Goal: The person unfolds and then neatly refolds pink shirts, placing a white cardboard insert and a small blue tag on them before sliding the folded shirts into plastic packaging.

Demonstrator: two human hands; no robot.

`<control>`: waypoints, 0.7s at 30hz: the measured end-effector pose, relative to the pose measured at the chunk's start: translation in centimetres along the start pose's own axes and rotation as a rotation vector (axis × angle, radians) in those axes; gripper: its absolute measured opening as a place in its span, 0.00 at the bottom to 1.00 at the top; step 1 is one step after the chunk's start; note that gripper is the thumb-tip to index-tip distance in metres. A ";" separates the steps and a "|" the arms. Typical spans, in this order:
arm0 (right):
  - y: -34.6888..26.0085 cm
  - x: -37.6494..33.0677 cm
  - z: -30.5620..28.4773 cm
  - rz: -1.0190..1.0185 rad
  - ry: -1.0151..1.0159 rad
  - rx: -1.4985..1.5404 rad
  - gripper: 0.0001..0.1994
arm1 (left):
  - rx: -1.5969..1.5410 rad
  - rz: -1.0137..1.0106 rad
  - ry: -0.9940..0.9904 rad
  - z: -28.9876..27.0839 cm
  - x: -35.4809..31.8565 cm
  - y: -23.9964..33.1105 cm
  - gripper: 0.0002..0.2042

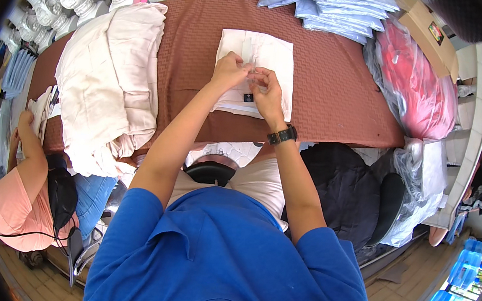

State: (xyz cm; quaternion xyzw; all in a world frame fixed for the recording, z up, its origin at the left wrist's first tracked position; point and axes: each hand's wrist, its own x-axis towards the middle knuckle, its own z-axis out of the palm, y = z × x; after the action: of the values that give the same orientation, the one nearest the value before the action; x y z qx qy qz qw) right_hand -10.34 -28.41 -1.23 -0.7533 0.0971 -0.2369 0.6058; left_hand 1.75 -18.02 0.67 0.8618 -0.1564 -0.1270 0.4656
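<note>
A folded cream garment (277,52) lies flat on the brown-covered table (196,44) in front of me. Over its middle, my left hand (229,73) and my right hand (267,95) meet with fingertips pinched close together. Something small and pale shows between them, too small to name. A whitish strip stands out on the garment just beyond my fingers. Below my right hand, a small black label (249,98) sits on the cloth. My right wrist wears a dark watch (282,134).
To the left lies a large heap of cream cloth (110,70); beyond it a person in a peach top (21,203) works at the table. Blue packed garments (346,11) are stacked at the back. Red bagged clothing (418,81) and a cardboard box (424,29) stand on the right.
</note>
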 end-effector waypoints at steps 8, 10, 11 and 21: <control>-0.2 -1.9 -1.3 -0.059 0.104 -0.278 0.14 | -0.152 0.131 -0.064 -0.7 -0.4 -1.6 0.14; -0.3 -2.0 -1.1 -0.069 0.108 -0.275 0.12 | -0.335 0.126 -0.077 -0.3 -0.1 -2.1 0.13; -0.4 -2.0 -0.9 -0.081 0.121 -0.299 0.12 | -0.283 0.127 -0.026 -0.2 -0.1 -2.4 0.13; -0.4 -2.9 -5.4 -0.305 0.187 -0.710 0.17 | 0.344 0.557 0.144 -1.1 -1.8 -3.6 0.19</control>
State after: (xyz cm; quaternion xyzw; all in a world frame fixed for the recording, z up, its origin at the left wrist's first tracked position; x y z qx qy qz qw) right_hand -15.50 -31.75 -0.69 -0.8968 0.1146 -0.3434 0.2543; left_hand 1.06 -14.65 -1.64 0.8586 -0.3717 0.0949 0.3400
